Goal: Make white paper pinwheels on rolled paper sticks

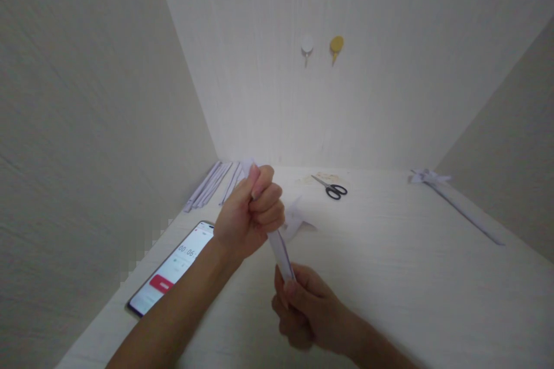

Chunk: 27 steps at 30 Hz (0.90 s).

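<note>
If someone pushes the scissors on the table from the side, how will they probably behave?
The scissors lie flat and closed on the smooth table, so they would probably slide, not roll or tip. They look rigid, with metal blades and black handles. A push at one end may turn them around.

White paper strip (pixel 280 251); black-handled scissors (pixel 332 187); white and yellow wall hooks (pixel 336 46); phone (pixel 173 268) red button.

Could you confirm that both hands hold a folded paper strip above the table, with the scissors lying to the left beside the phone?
Not quite: the head view shows the scissors lying toward the back of the table, right of the hands; only the phone lies left. The left hand and right hand do hold the paper strip.
</note>
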Motion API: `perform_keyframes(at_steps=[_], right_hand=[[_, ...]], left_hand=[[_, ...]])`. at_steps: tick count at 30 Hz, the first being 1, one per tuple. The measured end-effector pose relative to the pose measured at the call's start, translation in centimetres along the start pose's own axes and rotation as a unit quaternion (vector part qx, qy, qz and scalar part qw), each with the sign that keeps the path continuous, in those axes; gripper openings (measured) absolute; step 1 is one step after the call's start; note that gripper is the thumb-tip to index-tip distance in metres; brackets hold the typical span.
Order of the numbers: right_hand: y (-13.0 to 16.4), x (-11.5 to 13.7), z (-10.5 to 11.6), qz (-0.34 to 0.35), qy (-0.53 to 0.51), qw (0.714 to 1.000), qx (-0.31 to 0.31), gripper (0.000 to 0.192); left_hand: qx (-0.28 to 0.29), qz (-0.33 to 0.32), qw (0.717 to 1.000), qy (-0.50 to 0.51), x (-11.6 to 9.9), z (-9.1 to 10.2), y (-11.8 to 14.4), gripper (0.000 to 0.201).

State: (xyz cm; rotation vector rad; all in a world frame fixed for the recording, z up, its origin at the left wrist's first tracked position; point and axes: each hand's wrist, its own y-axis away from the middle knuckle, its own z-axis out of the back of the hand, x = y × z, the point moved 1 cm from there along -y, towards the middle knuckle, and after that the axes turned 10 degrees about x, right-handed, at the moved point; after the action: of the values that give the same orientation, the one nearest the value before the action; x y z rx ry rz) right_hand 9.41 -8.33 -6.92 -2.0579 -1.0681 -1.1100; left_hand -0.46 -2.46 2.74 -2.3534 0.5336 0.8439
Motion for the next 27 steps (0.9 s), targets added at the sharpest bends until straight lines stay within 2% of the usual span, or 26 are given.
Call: perform_keyframes(at_steps=[1,2,3,4,5,6,7,8,9,11,12,14,15,16,19,22,23,24,25,26,27], right_hand=[[-0.2,0.3,0.4,0.01,0.101,0.99,-0.095,0.036],[-0.3,0.5,0.8,0.013,0.217,0.958,-0.185,0.032],[-0.4,0.6,1.3,0.017,0.317,0.911,-0.264,0.028],[-0.4,0.5,1.6,0.013,0.389,0.865,-0.318,0.024],[-0.5,0.4,1.9,0.004,0.433,0.834,-0.344,0.021],[-0.6,0.3,2.0,0.001,0.452,0.819,-0.355,0.02],[-0.6,0.3,2.1,0.002,0.45,0.822,-0.349,0.02],[-0.6,0.3,2.1,0.003,0.426,0.844,-0.325,0.022],[-0.6,0.5,1.9,0.0,0.376,0.884,-0.278,0.025],[-0.3,0.7,1.3,-0.032,0.18,0.971,-0.154,0.032],[-0.1,0.7,0.9,-0.048,0.069,0.994,-0.07,0.035],[0.5,0.5,0.1,-0.063,-0.081,0.991,0.086,0.039],[0.8,0.2,-0.2,-0.049,-0.12,0.983,0.131,0.04],[1.0,-0.1,-0.4,-0.03,-0.143,0.979,0.141,0.04],[1.4,-1.1,-0.7,-0.02,-0.17,0.976,0.134,0.04],[0.9,-0.6,-0.6,-0.012,-0.152,0.983,0.106,0.04],[0.6,-0.3,-0.5,-0.028,-0.13,0.984,0.116,0.04],[0.3,0.1,-0.3,-0.035,-0.092,0.993,0.072,0.039],[0.0,0.4,0.0,-0.019,-0.023,1.0,0.001,0.036],[-0.2,0.7,0.4,-0.007,0.072,0.995,-0.071,0.034],[-0.3,0.8,0.7,0.005,0.17,0.974,-0.146,0.031]], left_hand=[[-0.03,-0.004,0.999,-0.013,0.1,0.2,-0.3,0.035],[-0.061,-0.014,0.998,-0.028,0.2,0.4,-0.5,0.034],[-0.095,-0.027,0.994,-0.046,0.5,0.7,-0.7,0.033],[-0.127,-0.041,0.989,-0.064,0.8,0.9,-0.9,0.032],[-0.155,-0.058,0.983,-0.08,1.1,1.1,-1.0,0.031],[-0.176,-0.071,0.977,-0.092,1.3,1.3,-1.1,0.031],[-0.184,-0.076,0.975,-0.098,1.4,1.4,-1.1,0.03],[-0.177,-0.068,0.977,-0.095,1.4,1.4,-1.1,0.03],[-0.157,-0.053,0.982,-0.085,1.2,1.5,-1.1,0.03],[-0.091,-0.011,0.995,-0.044,0.7,1.3,-1.0,0.031],[-0.056,-0.002,0.998,-0.021,0.4,1.2,-0.8,0.032],[0.0,-0.002,1.0,0.014,-0.1,0.9,-0.4,0.034],[0.021,-0.01,0.999,0.025,-0.2,0.7,-0.2,0.036],[0.036,-0.021,0.999,0.034,-0.3,0.5,0.0,0.037],[0.054,-0.05,0.996,0.046,-0.4,0.2,0.4,0.04],[0.024,-0.025,0.999,0.03,-0.6,0.2,0.2,0.041],[0.007,-0.013,1.0,0.021,-0.7,0.3,0.0,0.041],[-0.011,-0.006,1.0,0.012,-0.8,0.5,-0.2,0.041],[-0.027,-0.004,1.0,0.005,-0.8,0.7,-0.5,0.041],[-0.041,-0.007,0.999,-0.002,-0.8,0.9,-0.7,0.041],[-0.055,-0.012,0.998,-0.009,-0.7,1.1,-0.9,0.04]])
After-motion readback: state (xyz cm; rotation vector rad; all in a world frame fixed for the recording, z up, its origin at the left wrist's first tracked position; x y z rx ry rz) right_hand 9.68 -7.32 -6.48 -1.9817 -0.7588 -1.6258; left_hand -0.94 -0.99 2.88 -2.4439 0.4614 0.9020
